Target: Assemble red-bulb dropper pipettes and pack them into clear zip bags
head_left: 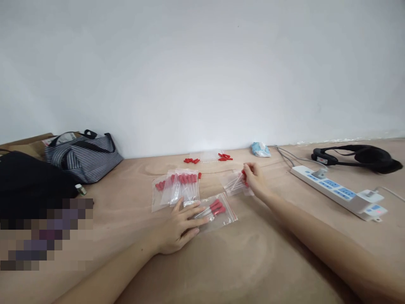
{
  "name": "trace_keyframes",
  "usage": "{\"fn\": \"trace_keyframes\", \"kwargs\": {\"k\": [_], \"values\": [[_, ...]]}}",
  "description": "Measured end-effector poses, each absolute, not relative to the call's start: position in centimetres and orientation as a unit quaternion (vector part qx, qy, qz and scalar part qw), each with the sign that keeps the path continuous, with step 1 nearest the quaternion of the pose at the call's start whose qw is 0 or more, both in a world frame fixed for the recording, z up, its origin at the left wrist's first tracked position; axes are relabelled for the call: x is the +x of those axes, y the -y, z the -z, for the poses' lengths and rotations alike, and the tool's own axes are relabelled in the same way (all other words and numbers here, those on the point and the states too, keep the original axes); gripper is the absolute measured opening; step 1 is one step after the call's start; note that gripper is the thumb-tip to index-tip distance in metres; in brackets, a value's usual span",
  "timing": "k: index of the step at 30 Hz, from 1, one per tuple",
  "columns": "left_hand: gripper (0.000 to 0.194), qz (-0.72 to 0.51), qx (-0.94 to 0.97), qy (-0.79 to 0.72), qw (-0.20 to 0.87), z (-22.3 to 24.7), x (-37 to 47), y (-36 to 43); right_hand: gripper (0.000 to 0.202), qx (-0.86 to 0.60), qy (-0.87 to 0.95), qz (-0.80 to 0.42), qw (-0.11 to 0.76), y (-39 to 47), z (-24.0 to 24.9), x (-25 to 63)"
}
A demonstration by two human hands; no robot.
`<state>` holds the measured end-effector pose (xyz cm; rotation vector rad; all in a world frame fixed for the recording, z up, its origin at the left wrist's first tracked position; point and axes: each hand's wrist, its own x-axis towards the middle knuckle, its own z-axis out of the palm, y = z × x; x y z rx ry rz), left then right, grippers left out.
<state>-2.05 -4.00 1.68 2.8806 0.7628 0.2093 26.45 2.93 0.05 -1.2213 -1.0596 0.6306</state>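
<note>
My left hand (182,226) lies with fingers spread on a clear zip bag (228,217) that has several glass droppers with red rubber bulbs (217,207) inside. Farther right, my right hand (254,177) is closed in a pinch at the red end of a dropper (243,172). Below those fingers are more clear droppers (236,184) on another plastic bag (228,190); whether they are inside it I cannot tell. Just beyond my left hand is an overlapping stack of bagged droppers (177,185), with one red bulb (199,175) at its right edge.
Loose red-bulbed droppers (191,161) lie in groups near the wall. A blue-white soft pack (260,149) sits behind my right hand. At right are a white power strip (335,190) with cables and a black strapped headset (357,157). A striped bag (88,158) stands left.
</note>
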Motion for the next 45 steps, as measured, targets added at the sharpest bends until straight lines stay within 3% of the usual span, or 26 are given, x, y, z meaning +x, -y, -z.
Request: {"fn": "trace_keyframes", "kwargs": {"k": [9, 21, 29, 33, 45], "values": [[0.037, -0.063, 0.960, -0.258, 0.088, -1.8, -1.9, 4.0, 0.041, -0.475, 0.412, -0.389, 0.673, 2.2, 2.1, 27.1], [0.036, -0.040, 0.958, -0.267, 0.097, -2.1, -1.6, 4.1, 0.038, -0.451, 0.398, -0.549, 0.580, 4.8, 1.7, 25.1], [0.035, -0.027, 0.959, -0.267, 0.089, -2.0, -1.7, 4.1, 0.024, -0.475, 0.596, -0.480, 0.435, 5.0, 1.9, 25.1], [0.034, -0.024, 0.960, -0.264, 0.089, -2.0, -1.7, 4.1, 0.021, -0.464, 0.648, -0.434, 0.420, 4.6, 2.3, 25.0], [0.031, -0.025, 0.962, -0.253, 0.102, -2.1, -1.6, 4.1, 0.021, -0.422, 0.667, -0.489, 0.371, 4.3, 1.8, 24.1]]}}
